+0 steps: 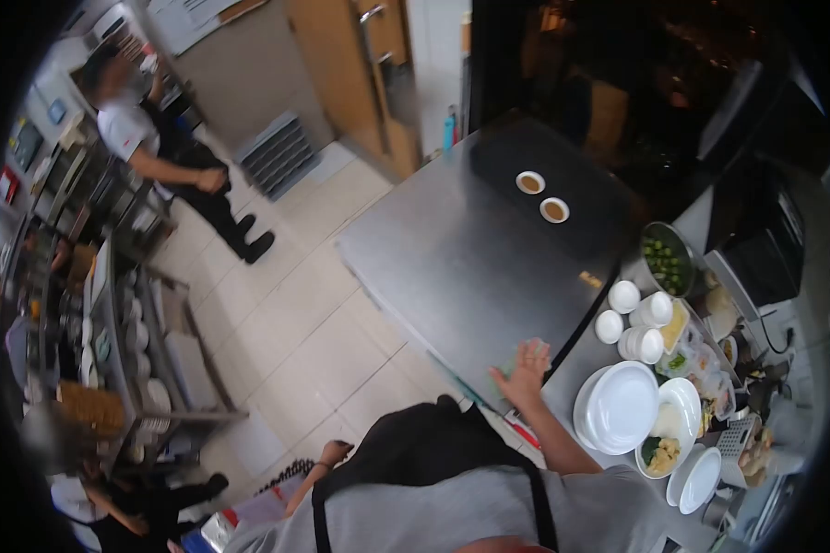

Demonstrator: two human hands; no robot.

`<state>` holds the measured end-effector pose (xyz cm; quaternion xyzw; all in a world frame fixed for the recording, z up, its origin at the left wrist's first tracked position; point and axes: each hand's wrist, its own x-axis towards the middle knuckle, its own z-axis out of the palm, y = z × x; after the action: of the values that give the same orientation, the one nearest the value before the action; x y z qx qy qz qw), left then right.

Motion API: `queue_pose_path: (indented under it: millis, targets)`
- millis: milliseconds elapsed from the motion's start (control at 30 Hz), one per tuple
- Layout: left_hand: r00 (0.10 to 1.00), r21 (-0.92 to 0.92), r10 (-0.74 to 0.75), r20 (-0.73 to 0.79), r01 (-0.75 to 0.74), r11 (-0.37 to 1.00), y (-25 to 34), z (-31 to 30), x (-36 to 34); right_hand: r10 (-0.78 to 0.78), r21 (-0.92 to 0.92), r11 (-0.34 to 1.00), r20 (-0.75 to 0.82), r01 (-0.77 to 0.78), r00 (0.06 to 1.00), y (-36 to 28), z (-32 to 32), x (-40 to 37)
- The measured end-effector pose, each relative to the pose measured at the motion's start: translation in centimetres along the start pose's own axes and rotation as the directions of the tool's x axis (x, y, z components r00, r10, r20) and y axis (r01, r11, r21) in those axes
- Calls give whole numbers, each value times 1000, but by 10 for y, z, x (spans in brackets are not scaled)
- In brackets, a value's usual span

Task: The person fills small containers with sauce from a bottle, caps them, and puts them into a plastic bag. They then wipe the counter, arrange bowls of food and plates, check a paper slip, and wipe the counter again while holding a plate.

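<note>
My right hand (527, 370) lies flat with its fingers spread at the near edge of the steel table (415, 240). A pale greenish, see-through thing (542, 350), perhaps a thin cloth or plastic, shows beside and under it. Down by my side, left of the black apron (424, 447), my left hand (336, 452) has its fingers curled in. What they hold, if anything, cannot be made out. Two small white cups of brown sauce (529, 182) stand on the dark far part of the table, well beyond my right hand.
On the right counter are stacked white plates (622, 405), several white cups (653, 309), a metal bowl of green vegetables (666, 263) and an oval dish of food (662, 452). A person (171, 152) stands at upper left; another (129, 507) is at lower left. Shelves (148, 369) hold dishes.
</note>
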<state>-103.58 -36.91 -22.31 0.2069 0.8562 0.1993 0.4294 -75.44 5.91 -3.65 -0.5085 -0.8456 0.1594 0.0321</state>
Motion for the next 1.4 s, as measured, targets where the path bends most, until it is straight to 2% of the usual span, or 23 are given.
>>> queue_pose_path:
  millis: [33, 100, 167, 200, 233, 300, 433, 500, 567, 633, 700, 833, 933, 967, 1033, 1067, 1133, 1167, 1200, 1233, 1300, 1367, 1400]
  targets:
    - [988, 43, -149, 44, 147, 988, 38, -10, -10, 45, -34, 998, 1, -45, 999, -14, 1, 14]
    - [999, 52, -39, -4, 39, 998, 53, -3, -4, 35, -8, 999, -71, -36, 997, -37, 2, 59]
    - [998, 43, -64, 11, 63, 997, 90, -7, -14, -5, 25, 1000, -155, 9, 988, -53, 7, 117]
    - [1000, -80, 14, 11, -13, 997, 99, -9, -18, -26, 9, 1000, -225, 29, 974, -59, 16, 150]
    - [993, 26, 119, 13, -119, 993, 57, 12, 7, -48, -5, 999, -292, 48, 955, -66, 23, 182]
    - [999, 3, 47, -2, -47, 999, 80, 6, -16, -47, -6, 999, -269, 47, 962, -90, 21, 239]
    - [1000, 15, 24, -12, -24, 1000, 83, 8, -38, -233, -79, 971, -113, 225, 966, -159, 41, 311]
    - [1000, 28, 15, -15, -15, 999, 82, 6, -42, -407, -74, 913, -89, 402, 909, -196, 52, 305]
    - [1000, 52, 8, -18, -7, 999, 82, 4, -41, -574, -222, 799, -5, 559, 819, -226, 38, 266]
    - [1000, 85, 17, -7, -16, 996, 83, 2, -35, -699, -166, 709, -48, 685, 713, -237, 74, 238]
    - [999, 129, 49, 12, -50, 990, 86, 1, -21, -767, -113, 641, -45, 759, 641, -218, 75, 203]
    - [980, 276, 175, 100, -196, 941, 83, -7, 21, -672, -80, 740, -137, 668, 728, -128, 57, 177]
    - [917, 407, 329, 225, -395, 824, 80, -10, 59, -349, -108, 936, -180, 334, 920, -35, 33, 172]
    - [892, 433, 369, 262, -451, 781, 80, -11, 70, -305, -113, 951, -194, 288, 932, -4, 28, 169]
    - [801, 501, 471, 370, -599, 624, 74, -11, 83, -60, -56, 997, -341, 44, 938, 40, 24, 150]
    - [750, 523, 515, 414, -659, 540, 74, -10, 89, -41, -54, 998, -350, 24, 936, 48, 20, 134]
    - [651, 542, 590, 478, -747, 385, 73, -6, 97, 162, -22, 983, -388, -185, 907, 56, 14, 105]
    - [641, 541, 596, 483, -754, 372, 77, -2, 87, 171, -21, 981, -397, -195, 902, 52, 15, 88]
    - [845, 298, 427, 322, -518, 802, 84, 4, 74, 130, -67, 984, -364, -165, 922, 41, 18, 65]
    - [956, -51, 146, 255, -137, 989, 91, 10, 67, 88, -115, 984, -328, -133, 941, 30, 23, 43]
    - [951, -77, 128, 281, -111, 991, 89, 26, 60, -70, -128, 991, -282, 35, 957, 10, 41, -9]
    - [937, 146, 201, 287, -250, 957, 85, 36, 41, -142, -39, 990, -296, 137, 945, -11, 40, -59]
    - [931, 227, 204, 301, -278, 933, 82, 40, 33, -135, -51, 991, -296, 125, 946, -10, 47, -76]
